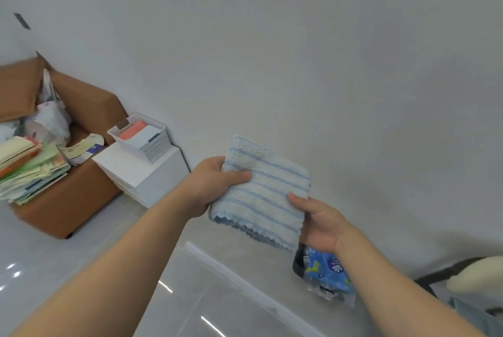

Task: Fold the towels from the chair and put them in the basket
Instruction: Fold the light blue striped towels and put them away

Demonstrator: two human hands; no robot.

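A folded pale towel with blue stripes (261,189) hangs in the air in front of the wall, held between both hands. My left hand (215,184) grips its upper left edge, thumb on the front. My right hand (318,222) pinches its lower right edge. A white slotted basket (152,146) stands on a white box at the left, with a folded pink and a folded white towel inside. At the lower right corner a cream towel (479,274) lies over what looks like the dark chair (435,276), with a grey-blue cloth below it.
A brown cardboard box (68,200) full of papers and packets stands at the left by the wall. The white box (144,173) sits beside it. A blue printed plastic packet (329,274) lies on the glossy tiled floor (190,296) under my right hand.
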